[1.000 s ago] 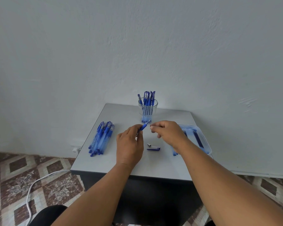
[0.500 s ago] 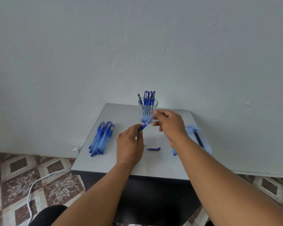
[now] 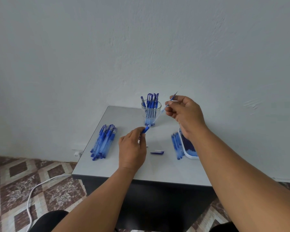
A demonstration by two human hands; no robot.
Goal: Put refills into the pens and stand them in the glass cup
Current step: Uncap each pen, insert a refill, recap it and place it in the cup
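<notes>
We have the pen barrel (image 3: 146,129) pinched by its blue grip end in our left hand (image 3: 132,146), fingers closed on it, the clear tube slanting up and away toward our right hand (image 3: 184,113). That hand is closed too, thumb and forefinger nipping the thin refill (image 3: 172,98), whose tip pokes out above the knuckles. Whether the lower end of the refill is already inside the barrel we cannot tell; the tube is clear and blurred where it crosses in front of the glass cup (image 3: 151,113).

The cup sits just beyond our left hand and close beside our right, with several finished pens standing in it. A loose cap (image 3: 157,152) lies on the table (image 3: 107,168) just to the right of our left wrist. The bundle of waiting pens (image 3: 104,142) lies to the left of that hand, and the white tray (image 3: 190,155) of refills is under our right forearm, with a few more pens (image 3: 177,146) alongside it.

The risks, as we judge them: the refill is slender and held high, so pushing it off-axis could bend it or jam it at the barrel's mouth. Our right hand works right next to the cup, and a sideways nudge could tip it and spill the finished pens. The forearm over the tray could also drag it off the table edge.
</notes>
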